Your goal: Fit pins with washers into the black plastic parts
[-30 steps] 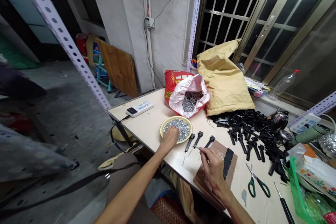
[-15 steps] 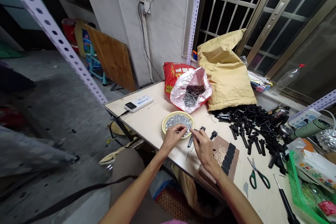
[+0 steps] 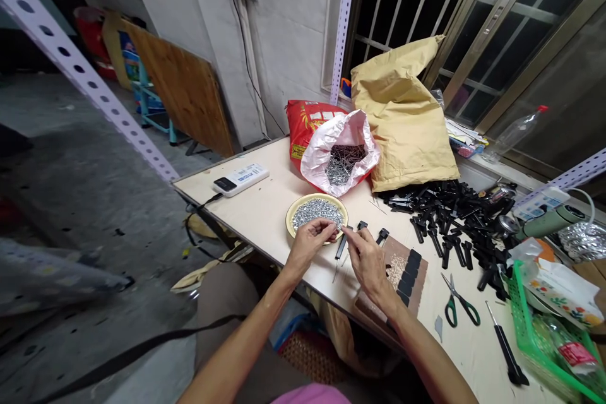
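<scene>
My left hand (image 3: 308, 243) is pinched closed at the near edge of a cream bowl (image 3: 288, 222). Small silver metal pieces (image 3: 316, 209) fill the bowl. Close beside it, thumb and forefinger of my right hand (image 3: 368, 261) are pressed together, its fingertips nearly meeting those of the left. Whatever sits between the fingertips is too small to make out. Black-handled pieces with thin metal shafts (image 3: 341, 243) lie beside the bowl, partly behind my right hand. A brown board (image 3: 421, 283) with a row of black tabs (image 3: 409, 273) is by my right wrist.
Behind the bowl, an open red bag (image 3: 296, 132) holds metal pins, and a tan paper sack (image 3: 407, 139) leans beside it. Black parts (image 3: 445, 214) are heaped right. Scissors (image 3: 453, 293), a black-handled tool (image 3: 505, 347) and a green basket (image 3: 525, 328) occupy the right side. A power bank (image 3: 241, 179) lies left.
The view has shifted slightly, so the table things appear a little higher and further left. Both hands stay pinched together by the bowl, with the fingertips barely moved.
</scene>
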{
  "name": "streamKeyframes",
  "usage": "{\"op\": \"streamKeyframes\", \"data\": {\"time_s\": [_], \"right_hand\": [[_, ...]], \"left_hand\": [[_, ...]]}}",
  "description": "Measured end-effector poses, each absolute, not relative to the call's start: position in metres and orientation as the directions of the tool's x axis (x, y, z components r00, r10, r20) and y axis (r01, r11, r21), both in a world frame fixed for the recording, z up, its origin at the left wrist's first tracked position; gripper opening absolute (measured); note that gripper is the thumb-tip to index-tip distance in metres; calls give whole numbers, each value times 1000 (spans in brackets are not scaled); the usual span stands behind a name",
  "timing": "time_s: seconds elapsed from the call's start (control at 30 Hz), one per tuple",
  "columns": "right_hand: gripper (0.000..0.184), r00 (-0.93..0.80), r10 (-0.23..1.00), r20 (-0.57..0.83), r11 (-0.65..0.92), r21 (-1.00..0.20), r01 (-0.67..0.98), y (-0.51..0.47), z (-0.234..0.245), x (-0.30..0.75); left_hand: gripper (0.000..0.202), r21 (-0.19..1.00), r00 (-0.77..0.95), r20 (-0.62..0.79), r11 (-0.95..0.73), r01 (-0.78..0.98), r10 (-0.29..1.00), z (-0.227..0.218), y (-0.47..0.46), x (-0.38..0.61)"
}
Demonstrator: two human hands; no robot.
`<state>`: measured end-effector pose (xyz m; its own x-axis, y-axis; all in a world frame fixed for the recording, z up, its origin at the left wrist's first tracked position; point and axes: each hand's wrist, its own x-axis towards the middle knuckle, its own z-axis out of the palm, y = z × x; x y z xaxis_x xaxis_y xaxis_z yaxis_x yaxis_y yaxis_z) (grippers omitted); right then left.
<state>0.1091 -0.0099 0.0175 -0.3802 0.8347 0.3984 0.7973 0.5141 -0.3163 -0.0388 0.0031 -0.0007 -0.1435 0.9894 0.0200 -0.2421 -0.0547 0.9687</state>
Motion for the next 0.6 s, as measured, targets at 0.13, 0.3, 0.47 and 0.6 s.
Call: {"op": "streamKeyframes", "data": {"time_s": [0.13, 0.3, 0.47, 0.6], "right_hand": [[38, -352, 841, 410, 502, -351, 791, -12, 16, 113], [37, -335, 850, 407, 484, -353, 801, -15, 17, 117], [36, -324, 857, 401, 463, -326, 824, -18, 19, 120], [35, -322, 862, 392, 456, -320, 830, -21, 20, 122]], "left_hand": [[27, 986, -184, 80, -105, -127, 980, -1, 3, -37], [21, 988, -184, 143, -151, -32, 973, -1, 2, -32], [24, 989, -140, 139, -144, -24, 980, 3, -1, -28], [32, 983, -83, 61, -74, -167, 995, 4, 0, -26]]}}
